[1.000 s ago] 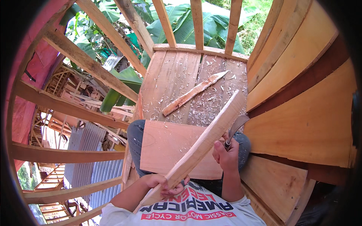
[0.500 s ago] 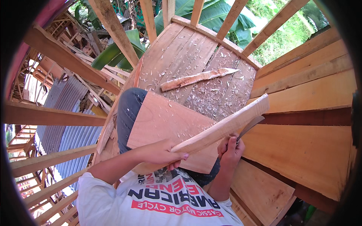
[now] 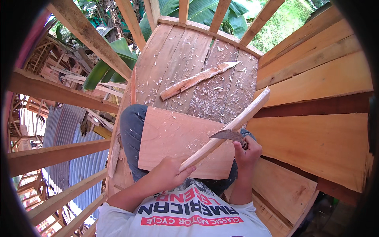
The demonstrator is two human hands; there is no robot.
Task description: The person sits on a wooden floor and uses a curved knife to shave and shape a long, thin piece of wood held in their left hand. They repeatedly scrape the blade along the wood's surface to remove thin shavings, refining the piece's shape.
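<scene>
My left hand (image 3: 169, 173) is closed around the lower end of a long pale wooden stick (image 3: 227, 132), which slants up and away to the right. In my right hand (image 3: 248, 151) is the handle of a curved knife (image 3: 227, 135). Its dark blade lies across the stick around mid-length, pointing left. Beneath the stick, a flat rectangular board (image 3: 173, 134) rests over my lap, with a few shavings on it. Whether the blade's edge bites into the wood cannot be made out.
Beyond my knees, a rough split piece of wood (image 3: 197, 81) lies on the plank floor (image 3: 158, 63) among many scattered shavings. Wooden railing bars (image 3: 89, 37) surround the left and far sides. Stacked boards (image 3: 312, 146) form a wall at right. Corrugated sheets (image 3: 77, 146) lie below, outside.
The knife has come from beside the stick's right side to across it, its blade now pointing left. The stick has turned steeper, and the whole view has shifted slightly.
</scene>
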